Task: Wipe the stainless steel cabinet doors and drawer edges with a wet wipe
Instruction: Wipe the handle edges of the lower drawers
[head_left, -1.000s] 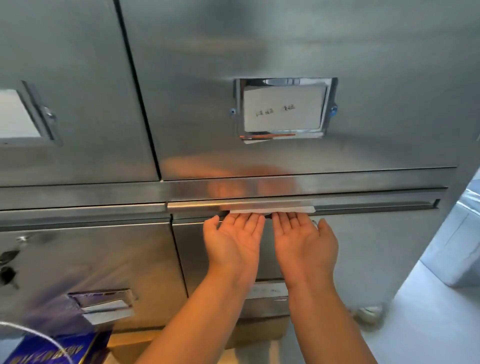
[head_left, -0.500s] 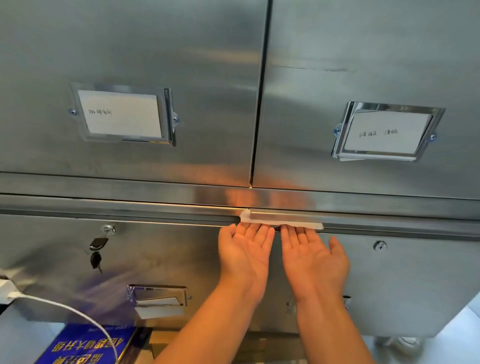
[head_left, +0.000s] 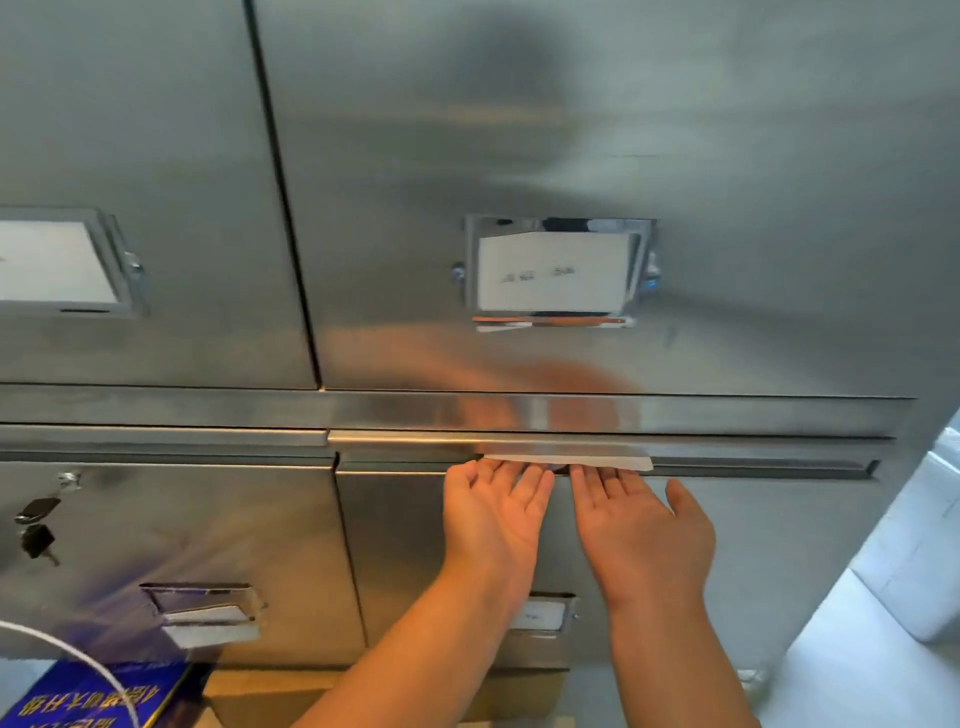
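1. Stainless steel cabinet doors (head_left: 571, 130) fill the head view, with a label holder (head_left: 558, 270) on the right one.
2. Folded wet wipe (head_left: 569, 461) lies along the drawer edge (head_left: 753, 447) below them.
3. Left hand (head_left: 493, 525) and right hand (head_left: 639, 530), fingers straight, press it there side by side, probably to spread pressure along the groove.

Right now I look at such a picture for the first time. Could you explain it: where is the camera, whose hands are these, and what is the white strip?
No machine here: a person wears one camera on the head, looking forward and down, so you see their own arms. Before them stands a steel cabinet with doors and drawers. The left hand and right hand, side by side with straight fingers, press a white wipe against a drawer edge. They grip nothing. A label holder sits above them; keys hang at the left.
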